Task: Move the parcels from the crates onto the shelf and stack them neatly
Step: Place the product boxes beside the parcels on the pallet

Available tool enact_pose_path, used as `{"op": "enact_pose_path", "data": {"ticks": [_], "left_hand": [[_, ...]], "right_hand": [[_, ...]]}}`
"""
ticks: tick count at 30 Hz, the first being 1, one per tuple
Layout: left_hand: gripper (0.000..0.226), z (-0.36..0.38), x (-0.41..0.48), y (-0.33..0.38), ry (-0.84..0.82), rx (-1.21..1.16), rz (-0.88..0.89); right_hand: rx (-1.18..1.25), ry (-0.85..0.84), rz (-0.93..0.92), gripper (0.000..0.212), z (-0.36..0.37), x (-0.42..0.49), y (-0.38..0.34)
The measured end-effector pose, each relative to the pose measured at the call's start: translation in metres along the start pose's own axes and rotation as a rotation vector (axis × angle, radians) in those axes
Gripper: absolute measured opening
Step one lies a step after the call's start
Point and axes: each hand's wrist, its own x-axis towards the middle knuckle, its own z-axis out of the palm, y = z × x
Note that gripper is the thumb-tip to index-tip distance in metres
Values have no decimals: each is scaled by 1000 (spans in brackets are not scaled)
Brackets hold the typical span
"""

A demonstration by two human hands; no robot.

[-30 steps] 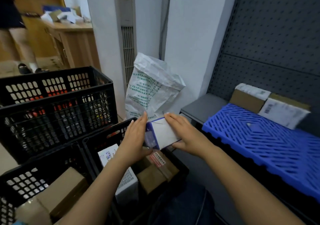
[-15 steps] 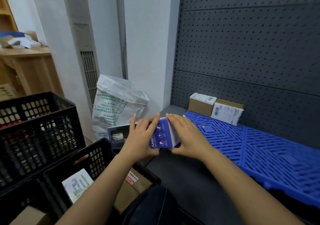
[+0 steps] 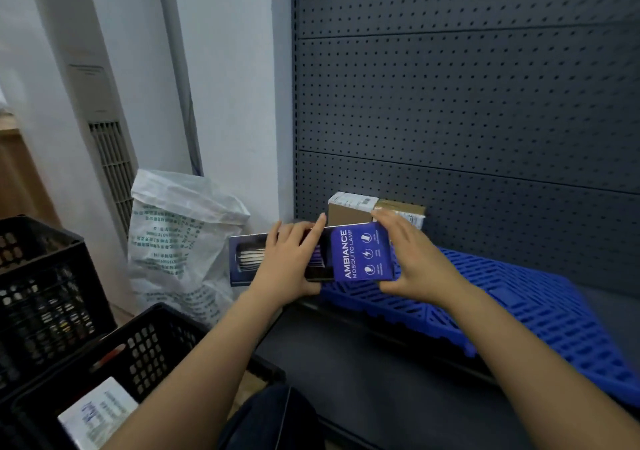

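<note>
A blue "Ambiance Mosquito Lamp" box (image 3: 360, 254) is held lengthwise in the air over the left end of the blue slatted mat (image 3: 540, 314) on the shelf. My left hand (image 3: 289, 262) grips its middle from the front, and my right hand (image 3: 415, 259) grips its right end, thumb underneath. Behind the box, two cardboard parcels (image 3: 349, 207) with white labels stand against the pegboard; the right one is mostly hidden by my right hand. A black crate (image 3: 145, 342) at lower left holds a white-labelled parcel (image 3: 100, 411).
A dark pegboard back panel (image 3: 467, 103) rises behind the shelf. A white woven sack (image 3: 180, 241) leans against the wall left of the shelf. A second black crate (image 3: 38, 287) stands at far left. The dark shelf board (image 3: 381, 380) runs in front of the mat.
Both hands have lifted the blue box out of the crate and carried it right and up, to just above the mat's left end. The view has turned toward the shelf.
</note>
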Motion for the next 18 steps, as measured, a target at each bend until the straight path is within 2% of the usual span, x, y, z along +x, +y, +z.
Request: {"op": "enact_pose_path", "data": {"ticks": [3, 6, 12, 18], "left_hand": [[116, 4, 31, 34, -8, -1, 87], [114, 12, 59, 69, -24, 6, 158], [105, 46, 98, 124, -8, -140, 320], [103, 74, 119, 136, -143, -190, 351]], "right_hand": [[-262, 34, -29, 106, -12, -17, 23], [-383, 25, 44, 102, -24, -38, 46], [-294, -54, 221, 96, -63, -92, 104], [-315, -120, 329, 96, -79, -135, 155]]}}
